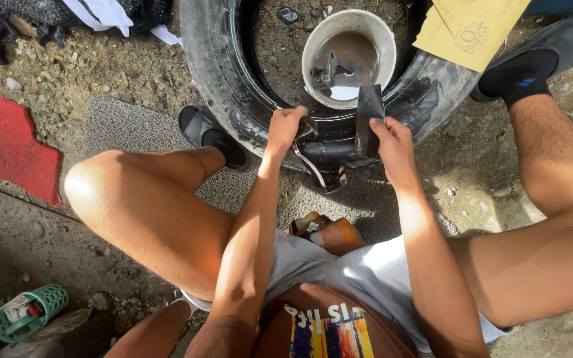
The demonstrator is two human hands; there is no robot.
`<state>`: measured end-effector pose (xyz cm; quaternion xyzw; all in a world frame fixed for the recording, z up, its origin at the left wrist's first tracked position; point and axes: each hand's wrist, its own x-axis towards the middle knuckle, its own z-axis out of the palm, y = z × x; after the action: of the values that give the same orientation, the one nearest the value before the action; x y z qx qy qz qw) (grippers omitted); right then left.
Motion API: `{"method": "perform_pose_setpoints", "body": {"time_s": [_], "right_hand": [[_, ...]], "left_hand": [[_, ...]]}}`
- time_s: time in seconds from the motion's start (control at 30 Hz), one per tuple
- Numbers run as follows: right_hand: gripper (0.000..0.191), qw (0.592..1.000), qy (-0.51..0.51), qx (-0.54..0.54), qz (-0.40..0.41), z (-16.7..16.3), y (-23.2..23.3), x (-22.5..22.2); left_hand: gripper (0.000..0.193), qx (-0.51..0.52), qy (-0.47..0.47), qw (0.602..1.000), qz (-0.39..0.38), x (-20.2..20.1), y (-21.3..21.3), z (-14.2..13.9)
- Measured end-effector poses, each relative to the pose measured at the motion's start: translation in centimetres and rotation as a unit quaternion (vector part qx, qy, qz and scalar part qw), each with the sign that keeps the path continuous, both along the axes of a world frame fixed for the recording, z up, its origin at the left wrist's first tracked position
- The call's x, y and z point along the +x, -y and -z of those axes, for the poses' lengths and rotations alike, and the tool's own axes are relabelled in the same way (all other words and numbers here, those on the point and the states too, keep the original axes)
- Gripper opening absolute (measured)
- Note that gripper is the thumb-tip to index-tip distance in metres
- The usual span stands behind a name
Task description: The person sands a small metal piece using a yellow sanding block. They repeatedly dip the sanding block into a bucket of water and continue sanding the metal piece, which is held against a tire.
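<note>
I sit with knees apart over a black tyre (220, 73) lying on the ground. My left hand (284, 129) grips one end of a black rubber inner tube (326, 152) that loops down between my hands. My right hand (390, 136) pinches the other side of the tube, where a flat black rubber piece (369, 113) stands up. Both hands hover at the tyre's near wall. A white bucket (313, 40) of murky water sits inside the tyre, just beyond my hands, with a dark metal object in it.
A yellow sheet of sandpaper (472, 30) lies on the tyre's right side. A red mat (8, 149) is at left, a grey mat (127, 126) under my left foot. A green basket (31, 311) sits at lower left. An orange can (329, 232) lies between my legs.
</note>
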<state>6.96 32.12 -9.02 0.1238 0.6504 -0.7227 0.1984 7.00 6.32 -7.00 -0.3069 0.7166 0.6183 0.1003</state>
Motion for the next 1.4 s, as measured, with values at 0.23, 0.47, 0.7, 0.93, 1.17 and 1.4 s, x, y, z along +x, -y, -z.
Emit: {"method": "perform_pose_setpoints", "body": {"time_s": [0.23, 0.47, 0.7, 0.93, 1.17, 1.4], "right_hand": [[0.026, 0.999, -0.024, -0.035, -0.005, -0.2, 0.8, 0.2], [0.020, 0.994, 0.026, -0.099, -0.024, -1.6, 1.6, 0.1], [0.036, 0.965, 0.132, -0.215, 0.070, -3.1, 2.2, -1.6], [0.036, 0.999, 0.041, -0.009, -0.017, -0.8, 3.2, -9.0], [0.027, 0.864, -0.190, 0.423, -0.195, 3.9, 7.4, -18.7], [0.026, 0.774, -0.196, 0.551, -0.243, 11.0, 12.0, -26.0]], "left_hand": [[0.045, -0.053, 0.021, 0.998, 0.004, -1.4, -0.4, 0.7], [0.050, -0.087, 0.033, 0.994, 0.065, -2.6, 0.8, 0.8], [0.048, -0.118, -0.046, 0.979, 0.159, -1.2, 0.0, 1.3], [0.044, -0.141, -0.117, 0.977, 0.109, 0.0, -1.3, 3.0], [0.064, -0.048, -0.225, 0.971, 0.067, -1.2, -1.3, 5.8], [0.050, 0.001, -0.220, 0.975, 0.011, -3.9, 0.9, 8.6]]}}
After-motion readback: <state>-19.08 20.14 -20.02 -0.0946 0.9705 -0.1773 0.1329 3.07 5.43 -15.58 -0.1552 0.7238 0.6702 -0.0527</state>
